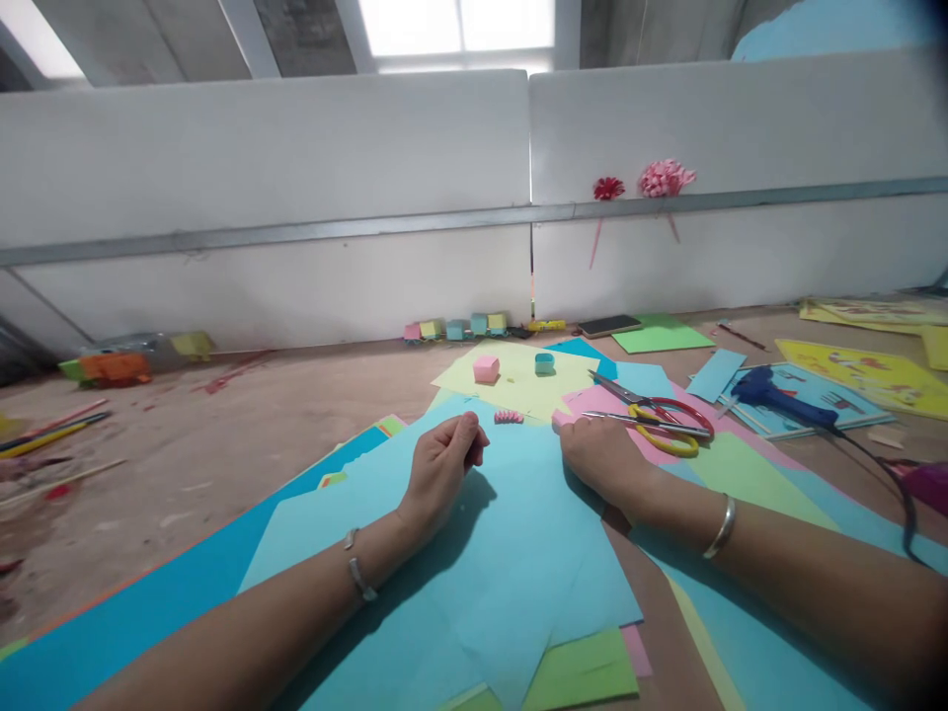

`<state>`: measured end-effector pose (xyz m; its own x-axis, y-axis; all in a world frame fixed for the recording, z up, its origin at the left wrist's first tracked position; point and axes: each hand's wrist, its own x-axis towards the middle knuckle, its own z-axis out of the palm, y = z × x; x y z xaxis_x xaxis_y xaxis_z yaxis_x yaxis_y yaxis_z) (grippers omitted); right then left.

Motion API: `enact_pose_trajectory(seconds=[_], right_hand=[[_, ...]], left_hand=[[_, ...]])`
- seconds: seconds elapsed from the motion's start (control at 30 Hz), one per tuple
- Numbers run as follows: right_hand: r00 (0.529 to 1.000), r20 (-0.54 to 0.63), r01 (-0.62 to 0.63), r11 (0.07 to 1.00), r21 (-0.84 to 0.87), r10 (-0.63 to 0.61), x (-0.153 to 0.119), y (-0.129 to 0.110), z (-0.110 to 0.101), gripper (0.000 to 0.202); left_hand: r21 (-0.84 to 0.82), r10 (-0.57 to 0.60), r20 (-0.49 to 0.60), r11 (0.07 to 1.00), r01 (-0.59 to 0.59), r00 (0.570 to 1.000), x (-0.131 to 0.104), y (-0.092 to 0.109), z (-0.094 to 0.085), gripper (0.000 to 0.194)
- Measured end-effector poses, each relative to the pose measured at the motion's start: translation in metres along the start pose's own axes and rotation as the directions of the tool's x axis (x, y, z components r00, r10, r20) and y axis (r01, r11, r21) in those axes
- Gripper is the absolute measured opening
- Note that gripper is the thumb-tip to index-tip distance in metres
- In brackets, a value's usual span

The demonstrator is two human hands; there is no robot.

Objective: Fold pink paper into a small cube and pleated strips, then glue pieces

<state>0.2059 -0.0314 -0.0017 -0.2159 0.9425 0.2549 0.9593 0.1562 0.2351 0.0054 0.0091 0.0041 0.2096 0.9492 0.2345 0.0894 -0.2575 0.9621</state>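
Observation:
My left hand (444, 464) is closed above the light blue paper (511, 533), thumb pressed against curled fingers; anything inside is hidden. My right hand (605, 459) rests knuckles up at the sheet's right side, its fingers curled down and their tips mostly out of sight. Just beyond it lie scissors (671, 410) with red and yellow handles, and a slim silver tool (667, 425) passes behind the knuckles. Between the hands is a small pink ridged paper piece (509, 418). Farther off, a pink paper cube (486, 369) and a teal open paper box (544, 364) sit on pale yellow paper (518, 390).
A blue glue gun (789, 400) with a cord lies at right on picture cards. Several small paper cubes (457, 329) line the white panel's foot, near a dark phone (609, 326). Pencils (55, 434) lie at left. Two paper flowers (667, 179) hang on the rail.

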Motion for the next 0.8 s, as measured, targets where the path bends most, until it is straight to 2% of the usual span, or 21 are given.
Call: enact_pose_trajectory(seconds=[0.1, 0.2, 0.23, 0.3, 0.37, 0.43, 0.5, 0.57, 0.63, 0.73, 0.8], right_hand=[[0.994, -0.083, 0.069, 0.998, 0.003, -0.069, -0.004, -0.004, -0.006, 0.025], [0.954, -0.185, 0.246, 0.969, 0.034, -0.236, -0.011, -0.014, -0.012, 0.027], [0.917, -0.247, 0.335, 0.941, 0.048, -0.314, -0.013, -0.017, -0.012, 0.027], [0.795, -0.409, 0.510, 0.858, 0.053, -0.447, -0.016, -0.023, -0.010, 0.025], [0.696, -0.516, 0.595, 0.803, 0.025, -0.500, -0.016, -0.026, -0.006, 0.023], [0.661, -0.559, 0.608, 0.794, 0.009, -0.501, -0.014, -0.024, -0.002, 0.022], [0.648, -0.623, 0.592, 0.804, 0.050, -0.438, -0.011, -0.020, 0.000, 0.020], [0.665, -0.685, 0.535, 0.829, 0.160, -0.297, -0.009, -0.015, 0.001, 0.024], [0.727, -0.671, 0.451, 0.838, 0.306, -0.147, -0.006, -0.011, 0.003, 0.030], [0.878, -0.476, 0.349, 0.749, 0.563, -0.052, -0.003, -0.005, 0.007, 0.031], [0.948, -0.317, 0.262, 0.639, 0.723, -0.029, 0.000, -0.002, 0.009, 0.025]], left_hand=[[-0.037, -0.103, 0.081, 0.994, 0.106, 0.991, 0.000, -0.002, 0.001, 0.040], [-0.121, -0.202, 0.256, 0.964, 0.239, 0.945, -0.002, -0.004, 0.001, 0.060], [-0.141, -0.205, 0.305, 0.956, 0.257, 0.930, -0.003, -0.004, 0.002, 0.066], [-0.160, -0.178, 0.362, 0.955, 0.250, 0.915, -0.005, -0.004, 0.002, 0.071], [-0.166, -0.136, 0.369, 0.964, 0.209, 0.919, -0.006, -0.005, 0.002, 0.072], [-0.168, -0.085, 0.327, 0.975, 0.147, 0.941, -0.004, -0.005, 0.002, 0.069], [-0.135, -0.046, 0.262, 0.987, 0.084, 0.964, -0.002, -0.005, 0.002, 0.061], [-0.061, -0.015, 0.223, 0.998, 0.029, 0.975, 0.000, -0.005, 0.001, 0.052], [0.026, 0.017, 0.222, 0.999, -0.023, 0.975, 0.000, -0.005, 0.000, 0.047], [0.128, 0.099, 0.238, 0.983, -0.132, 0.966, -0.001, -0.007, -0.001, 0.043], [0.199, 0.158, 0.253, 0.957, -0.211, 0.954, -0.003, -0.011, -0.001, 0.039]])
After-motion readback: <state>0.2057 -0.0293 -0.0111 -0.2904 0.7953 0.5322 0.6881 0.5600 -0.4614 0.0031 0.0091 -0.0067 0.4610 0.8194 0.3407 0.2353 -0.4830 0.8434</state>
